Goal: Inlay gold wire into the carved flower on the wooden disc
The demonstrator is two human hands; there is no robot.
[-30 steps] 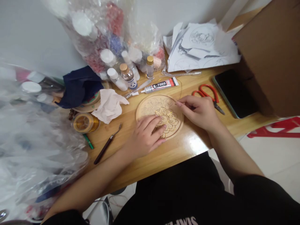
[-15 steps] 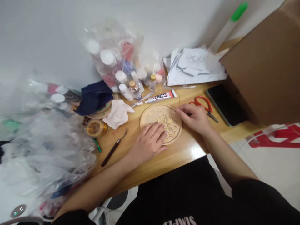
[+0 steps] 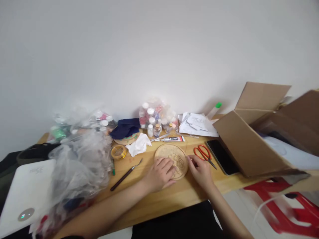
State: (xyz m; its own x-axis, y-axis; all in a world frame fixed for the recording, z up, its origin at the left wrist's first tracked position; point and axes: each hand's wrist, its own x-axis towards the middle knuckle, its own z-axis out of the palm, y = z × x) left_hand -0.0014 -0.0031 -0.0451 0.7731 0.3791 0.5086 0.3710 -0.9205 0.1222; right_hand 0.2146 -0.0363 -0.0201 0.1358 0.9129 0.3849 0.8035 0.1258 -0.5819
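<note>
A round, light wooden plate (image 3: 161, 151) lies on the table, bearing a flower pattern outlined in gold lines. My left hand (image 3: 161, 172) rests on the lower left of the plate, fingers stretched out over its surface. At the plate's right edge, my right hand (image 3: 200, 170) has thumb and index finger pinched together. A thin wire (image 3: 186, 146) curves up from near these fingertips; the pinched end is too small to see clearly. Red-handled scissors (image 3: 204, 152) lie just beyond the right hand. A dark-handled metal tool (image 3: 126, 175) lies left of the left hand.
Behind the plate lie a B-7000 glue tube (image 3: 172, 139), small bottles (image 3: 157, 130) and papers (image 3: 196, 124). Left are a spool of golden wire (image 3: 118, 152), white tissue (image 3: 138, 144), dark blue cloth (image 3: 125, 128) and plastic bags (image 3: 84, 162). Right are a phone (image 3: 222, 157) and an open cardboard box (image 3: 249, 149).
My view has tilted up and back, showing more wall and more of the box. Both hands keep their places at the plate, the left on it, the right at its edge.
</note>
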